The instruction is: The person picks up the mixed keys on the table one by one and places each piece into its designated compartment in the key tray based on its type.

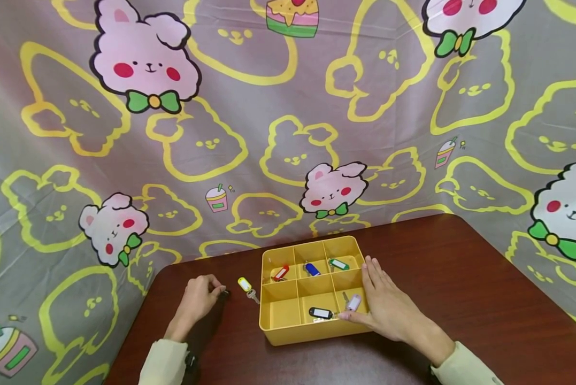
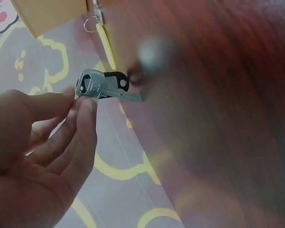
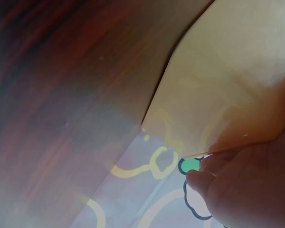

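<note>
Left of the box, my left hand (image 1: 198,299) pinches a key (image 2: 97,85) with a black tag (image 2: 122,81) between thumb and fingertips, just above the table. A key with a yellow tag (image 1: 244,284) lies on the table between that hand and the yellow six-compartment box (image 1: 312,336). My right hand (image 1: 389,305) rests along the box's right side, its fingers straight, with the thumb across the front right rim. Inside the back row are a red tag (image 1: 281,273), a blue tag (image 1: 312,269) and a green tag (image 1: 338,263). The front row holds a black tag (image 1: 320,313) in the middle and a pale purple tag (image 1: 353,302) at right.
The dark brown wooden table (image 1: 432,256) extends to both sides of the box. Behind it hangs a grey curtain (image 1: 288,96) printed with cartoon animals, close to the table's back edge.
</note>
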`<state>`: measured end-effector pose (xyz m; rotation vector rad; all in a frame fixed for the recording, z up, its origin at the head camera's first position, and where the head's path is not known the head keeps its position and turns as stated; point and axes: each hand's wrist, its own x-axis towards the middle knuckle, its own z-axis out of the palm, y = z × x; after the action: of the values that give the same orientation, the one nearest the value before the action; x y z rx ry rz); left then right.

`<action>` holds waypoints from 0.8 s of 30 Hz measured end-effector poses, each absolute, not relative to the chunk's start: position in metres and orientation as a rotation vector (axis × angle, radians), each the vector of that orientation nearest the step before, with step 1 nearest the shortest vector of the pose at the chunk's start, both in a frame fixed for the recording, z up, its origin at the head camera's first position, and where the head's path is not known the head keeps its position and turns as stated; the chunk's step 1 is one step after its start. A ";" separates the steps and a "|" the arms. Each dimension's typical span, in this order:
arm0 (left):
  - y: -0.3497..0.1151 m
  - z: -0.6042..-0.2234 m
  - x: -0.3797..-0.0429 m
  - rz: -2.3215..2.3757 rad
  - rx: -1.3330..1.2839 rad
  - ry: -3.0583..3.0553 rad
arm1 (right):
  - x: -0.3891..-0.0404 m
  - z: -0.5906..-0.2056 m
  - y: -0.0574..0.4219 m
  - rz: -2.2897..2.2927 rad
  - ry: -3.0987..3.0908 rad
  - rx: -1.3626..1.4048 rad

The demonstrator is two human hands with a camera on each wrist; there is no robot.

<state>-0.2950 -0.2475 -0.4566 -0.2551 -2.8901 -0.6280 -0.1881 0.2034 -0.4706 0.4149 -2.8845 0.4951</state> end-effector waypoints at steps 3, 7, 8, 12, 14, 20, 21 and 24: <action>-0.248 -0.455 -0.295 -0.643 -0.263 -2.880 | -0.188 -0.471 0.203 0.503 -2.887 0.414; -0.248 -0.453 -0.295 -0.658 -0.275 -2.865 | -0.188 -0.470 0.203 0.516 -2.893 0.416; -0.247 -0.452 -0.295 -0.661 -0.279 -2.862 | -0.188 -0.470 0.203 0.521 -2.896 0.415; -0.246 -0.451 -0.294 -0.686 -0.286 -2.866 | -0.188 -0.470 0.203 0.520 -2.892 0.418; -0.246 -0.451 -0.293 -0.696 -0.286 -2.866 | -0.188 -0.470 0.203 0.518 -2.888 0.422; -0.242 -0.448 -0.292 -0.757 -0.297 -2.847 | -0.187 -0.470 0.203 0.529 -2.893 0.422; -0.241 -0.447 -0.292 -0.771 -0.302 -2.843 | -0.187 -0.469 0.203 0.529 -2.894 0.421; -0.238 -0.443 -0.290 -0.816 -0.316 -2.831 | -0.187 -0.468 0.204 0.530 -2.891 0.421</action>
<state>-0.2895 -0.2380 -0.4432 -0.3160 -2.8309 -0.8165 -0.1870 0.2036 -0.4684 0.4212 -2.8912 0.5297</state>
